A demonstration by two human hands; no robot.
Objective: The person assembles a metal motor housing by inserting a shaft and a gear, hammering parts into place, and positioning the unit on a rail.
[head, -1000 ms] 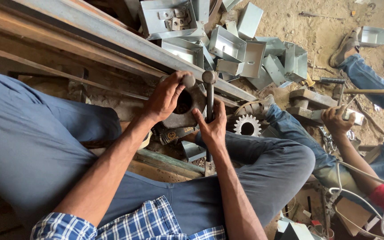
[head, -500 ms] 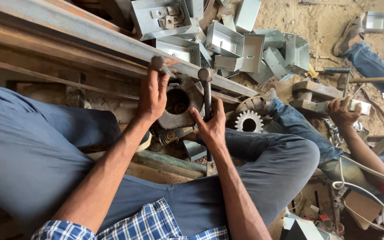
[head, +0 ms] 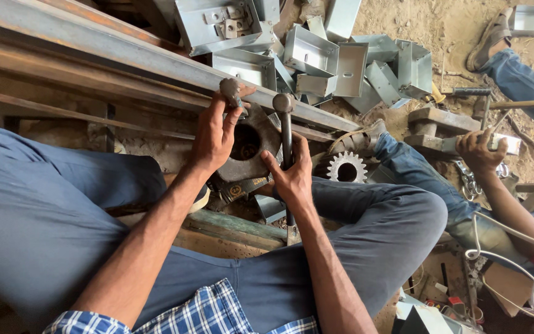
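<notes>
My left hand [head: 214, 133] pinches a short round-headed metal punch [head: 230, 91] and rests against a thick rusty iron ring [head: 256, 143] with a round hole. My right hand [head: 290, 179] grips the handle of a steel hammer [head: 284, 124], whose head points up beside the ring. The ring leans between my knees, against a long steel beam [head: 125, 59]. A small grey metal box [head: 270, 207] lies under my right wrist.
Several folded sheet-metal boxes [head: 316, 52] are heaped beyond the beam. A toothed gear wheel [head: 346, 167] lies to the right on sandy ground. Another person's hand [head: 480, 151] holds a tool at far right, with legs in jeans and a sandal [head: 492, 34] nearby. White cables [head: 514, 244] trail lower right.
My left hand slid from the ring's right side to its upper left, carrying the punch up toward the beam. The right hand and hammer stayed nearly still.
</notes>
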